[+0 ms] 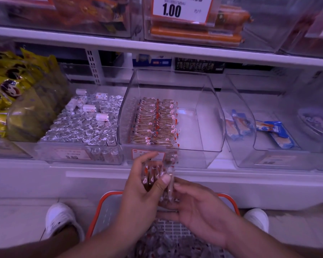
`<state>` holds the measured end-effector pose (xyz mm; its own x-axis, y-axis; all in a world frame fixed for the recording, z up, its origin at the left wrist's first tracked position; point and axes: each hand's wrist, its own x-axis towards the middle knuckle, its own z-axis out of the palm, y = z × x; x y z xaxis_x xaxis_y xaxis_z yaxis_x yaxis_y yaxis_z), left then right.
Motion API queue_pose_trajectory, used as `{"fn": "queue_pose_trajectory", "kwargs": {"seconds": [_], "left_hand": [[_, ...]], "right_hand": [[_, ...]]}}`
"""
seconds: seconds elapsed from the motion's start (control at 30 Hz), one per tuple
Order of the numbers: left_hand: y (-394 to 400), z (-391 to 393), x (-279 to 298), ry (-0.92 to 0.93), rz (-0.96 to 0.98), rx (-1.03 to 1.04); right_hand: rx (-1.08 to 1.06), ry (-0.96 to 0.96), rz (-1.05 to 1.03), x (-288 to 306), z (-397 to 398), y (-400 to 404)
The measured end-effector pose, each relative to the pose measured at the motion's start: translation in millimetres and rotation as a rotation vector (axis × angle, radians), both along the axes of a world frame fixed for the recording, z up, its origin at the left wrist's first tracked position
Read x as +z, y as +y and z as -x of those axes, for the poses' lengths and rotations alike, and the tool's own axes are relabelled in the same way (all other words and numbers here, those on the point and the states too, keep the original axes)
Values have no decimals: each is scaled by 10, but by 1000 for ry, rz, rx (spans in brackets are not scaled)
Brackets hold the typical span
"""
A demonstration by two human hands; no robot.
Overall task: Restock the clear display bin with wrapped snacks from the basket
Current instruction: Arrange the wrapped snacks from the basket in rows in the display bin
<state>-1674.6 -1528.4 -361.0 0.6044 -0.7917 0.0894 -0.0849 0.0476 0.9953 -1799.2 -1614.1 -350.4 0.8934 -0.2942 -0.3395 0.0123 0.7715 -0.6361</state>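
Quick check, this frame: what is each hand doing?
Left hand: grips a stack of wrapped snacks.
Right hand: fingers relaxed, steadying the snacks' side.

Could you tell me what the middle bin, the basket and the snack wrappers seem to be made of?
Bin: clear, glossy rigid plastic, likely acrylic; the shelf shows through its walls.
Basket: moulded plastic, orange rim over a pale grid floor.
Snack wrappers: thin transparent film with red print; the brown contents show through.
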Motion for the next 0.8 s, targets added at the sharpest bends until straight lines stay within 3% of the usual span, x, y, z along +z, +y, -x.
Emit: {"fn": "queue_pose_trajectory", "kwargs": {"seconds": [0.1,0.3,0.53,0.8], "left_hand": [[0,23,48,46,3,2],[11,74,98,304,65,-10],[-3,35,175,319,133,64],[-75,56,444,268,197,-49]], "right_hand": [[-29,-79,14,50,-16,-3],[-23,-49,194,125,-60,27],[-43,-83,240,189,-145,97],[-100,-174,353,444,-117,49]]}}
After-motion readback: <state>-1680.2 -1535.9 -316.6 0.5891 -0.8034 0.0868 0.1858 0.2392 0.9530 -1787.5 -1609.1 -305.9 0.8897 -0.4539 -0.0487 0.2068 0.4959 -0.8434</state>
